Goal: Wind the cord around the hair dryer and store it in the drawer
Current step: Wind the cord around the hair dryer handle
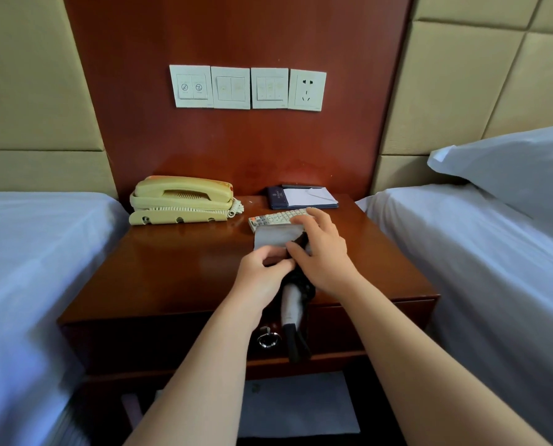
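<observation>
- The dryer (273, 238) is held low over the right middle of the surface (172, 268), grey barrel pointing away and white handle hanging past the front edge.
- The left hand (262, 272) has a closed grip on the barrel's near side. The right hand (323, 252) curls over the back end, thumb on the black cord (300, 281).
- Cord turns sit bunched where barrel meets handle; the tail and plug (296, 344) dangle in front of the drawer (365, 326).
- Winding looks nearly done, so the loose tail needs taking up: keep the left hand steady, let the right lay each turn snug beside the last, then tuck the plug under a loop so nothing springs free.
- The drawer looks closed, its ring pull (268, 339) just beside the hanging handle. One hand must let go to open it, so the wrap should be pinned first.
- The remote (278, 217) lies just behind the barrel and could get knocked. The phone (181, 199) and notepad (304, 197) sit further back, out of the way.
</observation>
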Demonstrator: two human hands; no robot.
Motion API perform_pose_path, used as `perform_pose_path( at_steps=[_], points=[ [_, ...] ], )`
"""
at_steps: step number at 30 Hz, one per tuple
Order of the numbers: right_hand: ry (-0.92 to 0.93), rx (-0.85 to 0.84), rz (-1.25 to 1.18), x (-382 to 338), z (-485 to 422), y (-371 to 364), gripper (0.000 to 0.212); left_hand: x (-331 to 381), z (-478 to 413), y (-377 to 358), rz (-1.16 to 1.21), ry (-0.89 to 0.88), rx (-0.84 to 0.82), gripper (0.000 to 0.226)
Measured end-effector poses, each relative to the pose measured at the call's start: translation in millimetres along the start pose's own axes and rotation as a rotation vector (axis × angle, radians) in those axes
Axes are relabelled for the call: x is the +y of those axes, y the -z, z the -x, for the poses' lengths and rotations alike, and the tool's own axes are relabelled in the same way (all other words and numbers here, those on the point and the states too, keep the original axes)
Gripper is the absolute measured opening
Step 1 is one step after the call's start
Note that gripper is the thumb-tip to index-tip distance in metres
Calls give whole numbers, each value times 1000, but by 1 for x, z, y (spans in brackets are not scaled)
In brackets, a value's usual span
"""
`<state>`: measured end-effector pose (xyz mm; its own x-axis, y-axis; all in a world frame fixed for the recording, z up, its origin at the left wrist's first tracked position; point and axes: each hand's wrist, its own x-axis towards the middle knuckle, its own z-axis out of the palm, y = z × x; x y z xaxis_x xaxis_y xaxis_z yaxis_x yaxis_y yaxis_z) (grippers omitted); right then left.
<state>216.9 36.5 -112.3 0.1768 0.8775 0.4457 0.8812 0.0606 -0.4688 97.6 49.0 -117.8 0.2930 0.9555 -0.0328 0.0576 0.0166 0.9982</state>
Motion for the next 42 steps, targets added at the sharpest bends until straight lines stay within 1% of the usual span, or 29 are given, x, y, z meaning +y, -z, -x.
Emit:
perform_pose_path(
  at_steps=[2, 4, 5, 7, 8, 11, 15, 18, 21, 25, 27, 29, 31, 33, 35, 37, 39, 41, 42],
  points=[
    [4, 66, -51, 4, 4, 3, 35, 0, 0, -3, 1, 1, -8, 17],
    [-49, 110, -129, 5, 8, 8, 28, -1, 0, -4, -6, 8, -12, 17],
    [-68, 138, -91, 5, 10, 11, 27, -1, -1, -5, -11, 9, -12, 17],
    [-60, 174, 118, 5, 13, 15, 26, -1, -4, -8, -13, 3, -9, 17],
    [-54, 164, 171, 5, 14, 17, 25, -1, -4, -9, -16, 0, -6, 18],
    [-98, 79, 100, -2, 16, 19, 25, 0, -5, -15, -21, 9, 6, 21],
    [-96, 69, 171, -5, 15, 20, 26, 4, -2, -25, 9, 34, 54, 23],
    [-81, 26, 271, -7, 16, 24, 27, 6, 3, -32, 22, 23, 90, 24],
    [-51, 3, 364, -9, 17, 23, 20, 5, 4, -32, 19, 20, 118, 25],
    [-49, 9, 364, -8, 16, 20, 16, 2, 4, -31, -7, -8, 139, 28],
    [-75, 46, 301, -5, 15, 17, 18, 2, 1, -31, -59, -44, 156, 28],
    [-153, 120, 160, -2, 12, 14, 20, 3, -5, -31, -120, -108, 162, 26],
    [-223, 200, 57, -1, 7, 9, 18, 6, -11, -31, -191, -157, 132, 26],
    [-282, 261, 23, -1, 2, 4, 16, 6, -14, -32, -299, -176, 105, 29],
    [-314, 311, -31, 0, -1, -1, 15, 3, -13, -31, -418, -209, 179, 29],
    [-307, 307, -144, 0, -1, -3, 14, 7, -7, -26, -457, -244, 327, 28],
    [-264, 242, -248, -3, 4, 3, 23, 13, 5, -21, -426, -290, 418, 28],
    [-250, 215, -296, -10, 15, 20, 32, 19, 24, -19, -398, -338, 413, 30],
    [-266, 228, -335, -14, 25, 28, 32, 21, 35, -19, -389, -354, 397, 32]
  ],
)
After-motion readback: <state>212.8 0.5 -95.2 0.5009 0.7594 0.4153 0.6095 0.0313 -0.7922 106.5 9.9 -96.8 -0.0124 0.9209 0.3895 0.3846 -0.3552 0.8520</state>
